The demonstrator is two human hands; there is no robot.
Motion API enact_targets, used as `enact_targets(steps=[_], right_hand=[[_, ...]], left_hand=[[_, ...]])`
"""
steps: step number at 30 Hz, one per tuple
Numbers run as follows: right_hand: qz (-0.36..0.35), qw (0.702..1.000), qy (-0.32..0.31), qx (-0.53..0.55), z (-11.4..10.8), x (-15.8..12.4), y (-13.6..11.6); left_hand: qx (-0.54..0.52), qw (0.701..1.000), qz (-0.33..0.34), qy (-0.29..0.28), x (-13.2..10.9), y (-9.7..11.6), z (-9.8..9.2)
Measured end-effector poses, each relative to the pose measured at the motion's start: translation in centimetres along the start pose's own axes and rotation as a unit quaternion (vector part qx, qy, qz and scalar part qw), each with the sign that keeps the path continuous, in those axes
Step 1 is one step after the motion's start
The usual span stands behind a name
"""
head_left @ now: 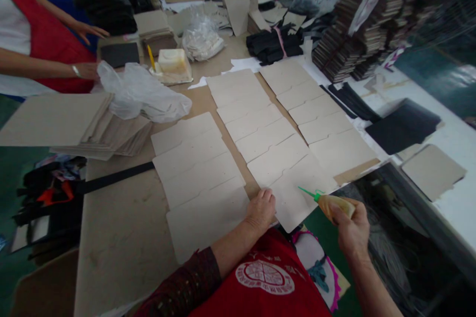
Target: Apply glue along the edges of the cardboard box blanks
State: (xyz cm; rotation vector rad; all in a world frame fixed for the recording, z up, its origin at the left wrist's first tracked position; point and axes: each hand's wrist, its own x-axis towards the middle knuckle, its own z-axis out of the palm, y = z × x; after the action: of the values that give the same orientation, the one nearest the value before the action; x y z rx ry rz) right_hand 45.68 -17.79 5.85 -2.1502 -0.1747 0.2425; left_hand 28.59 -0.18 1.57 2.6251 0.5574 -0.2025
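Note:
My right hand (pixel 351 230) is closed round a glue bottle (pixel 332 204) with a green nozzle, whose tip points at the nearest grey card piece (pixel 297 193). My left hand (pixel 261 209) rests knuckles up on the near edge of that same card, fingers curled. Three overlapping rows of grey card pieces (pixel 256 124) fan out across the brown table (pixel 122 228) ahead of me.
A stack of grey boards (pixel 74 126) and a crumpled plastic bag (pixel 145 91) lie at the left. Another person's hands (pixel 87 49) work at the far left. Dark stacked pieces (pixel 368 20), black sheets (pixel 403 124) and a yellowish block (pixel 172 62) sit further back.

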Motion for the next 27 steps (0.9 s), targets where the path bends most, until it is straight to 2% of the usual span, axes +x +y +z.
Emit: enact_targets(steps=[2, 4, 6, 11, 18, 23, 27], right_hand=[[0.072, 0.994, 0.057, 0.063, -0.5, 1.4, 0.1], [0.087, 0.99, 0.094, 0.065, -1.1, 2.9, 0.1], [0.047, 0.994, 0.097, 0.014, -1.5, 4.1, 0.1], [-0.043, 0.994, 0.053, -0.086, -1.4, 5.9, 0.5], [-0.169, 0.971, 0.005, -0.171, 0.0, 7.4, 0.9], [-0.209, 0.946, -0.003, -0.249, 0.2, 7.9, 0.0], [-0.225, 0.938, -0.011, -0.263, 0.2, 8.1, -0.7]], left_hand=[[-0.001, 1.0, -0.003, 0.004, 0.1, 0.0, 0.0], [-0.002, 1.0, -0.005, 0.007, 0.1, 0.0, 0.0], [-0.002, 1.0, -0.009, 0.009, 0.2, 0.0, 0.0], [0.002, 1.0, -0.015, 0.011, 0.1, 0.1, 0.0], [0.007, 0.999, -0.032, 0.014, 0.1, 0.2, 0.1], [0.008, 0.999, -0.037, 0.011, 0.2, 0.2, 0.1], [0.01, 0.999, -0.041, 0.008, 0.2, 0.3, -0.1]])
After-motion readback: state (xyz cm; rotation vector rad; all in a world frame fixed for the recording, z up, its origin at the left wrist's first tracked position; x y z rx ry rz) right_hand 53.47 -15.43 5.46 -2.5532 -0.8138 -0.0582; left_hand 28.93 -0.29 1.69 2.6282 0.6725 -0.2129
